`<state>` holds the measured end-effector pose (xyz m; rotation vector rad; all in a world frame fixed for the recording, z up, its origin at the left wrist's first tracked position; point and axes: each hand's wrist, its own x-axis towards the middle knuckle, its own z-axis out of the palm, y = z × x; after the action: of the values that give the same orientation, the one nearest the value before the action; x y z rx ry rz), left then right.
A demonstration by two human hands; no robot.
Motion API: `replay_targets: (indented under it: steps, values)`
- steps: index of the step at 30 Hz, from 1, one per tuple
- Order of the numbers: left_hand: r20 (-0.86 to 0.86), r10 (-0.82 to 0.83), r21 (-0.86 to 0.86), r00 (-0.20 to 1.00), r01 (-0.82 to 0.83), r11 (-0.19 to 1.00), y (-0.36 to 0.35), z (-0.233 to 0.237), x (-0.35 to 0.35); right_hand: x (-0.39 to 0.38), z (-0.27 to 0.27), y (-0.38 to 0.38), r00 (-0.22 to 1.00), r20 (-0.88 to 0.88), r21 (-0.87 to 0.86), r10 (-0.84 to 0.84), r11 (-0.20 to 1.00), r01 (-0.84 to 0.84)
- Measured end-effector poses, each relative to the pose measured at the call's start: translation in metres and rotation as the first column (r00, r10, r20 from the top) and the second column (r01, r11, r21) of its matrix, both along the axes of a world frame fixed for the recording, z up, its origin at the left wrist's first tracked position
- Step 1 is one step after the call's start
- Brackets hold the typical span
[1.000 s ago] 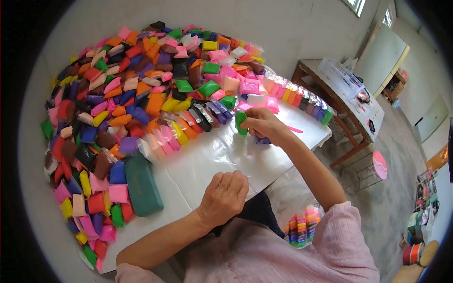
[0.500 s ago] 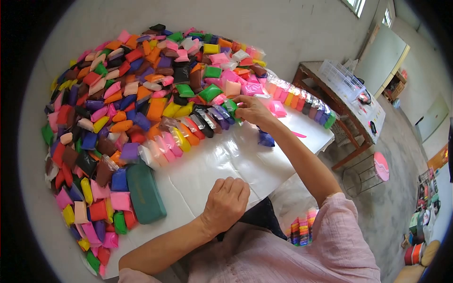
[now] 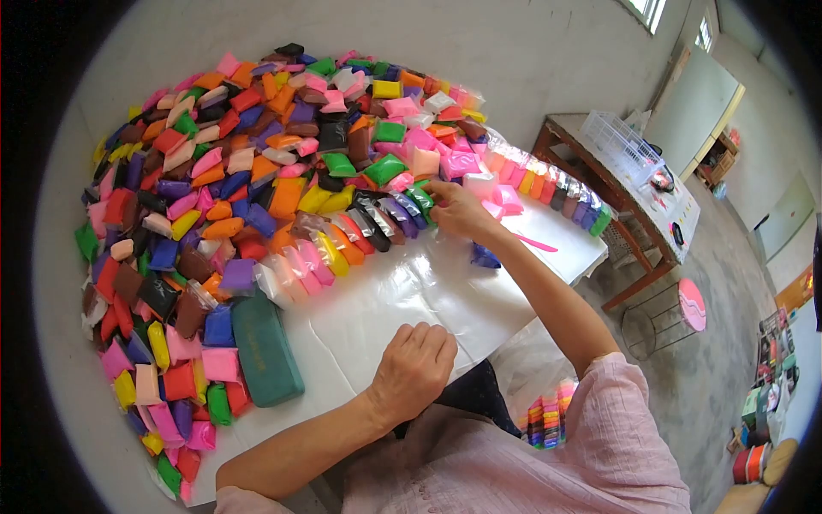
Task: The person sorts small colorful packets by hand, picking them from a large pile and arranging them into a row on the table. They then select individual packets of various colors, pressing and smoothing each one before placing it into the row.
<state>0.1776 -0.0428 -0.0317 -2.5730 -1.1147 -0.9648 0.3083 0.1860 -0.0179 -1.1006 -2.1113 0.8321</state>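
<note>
Beside the near edge of the white-covered table, my left hand [image 3: 413, 368] is closed in a loose fist. Nothing shows in its curled fingers. My right hand [image 3: 465, 211] reaches to the far end of a slanting row of small coloured packets [image 3: 351, 242]. Its index finger is stretched out and touches the green packet [image 3: 417, 202] that ends this row; the other fingers are partly hidden. The row has white, pink, yellow, orange, red, black, brown and purple packets side by side. Just right of the hand lie pink packets [image 3: 507, 200], and a blue packet [image 3: 485, 255] sits below the wrist.
A large heap of mixed packets [image 3: 227, 180] fills the left and back of the table. A green case [image 3: 267, 349] lies at its near side. Another packet row [image 3: 548, 190] and a pink strip [image 3: 537, 243] are at right. Beyond stand a wooden table [image 3: 612, 184] and a stool [image 3: 692, 304].
My right hand has shifted slightly down and to the right, and its index finger now shows more outstretched at the green packet. My left fist stays in place.
</note>
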Motion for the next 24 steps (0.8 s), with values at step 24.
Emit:
replay_targets:
  steps: [24]
  values:
    - [0.006, -0.03, 0.005, 1.0, 0.03, 1.0, 0.001, -0.001, -0.001, -0.003, 0.005, -0.024, 0.994, 0.022, 0.153, -0.107, 0.983, 0.102]
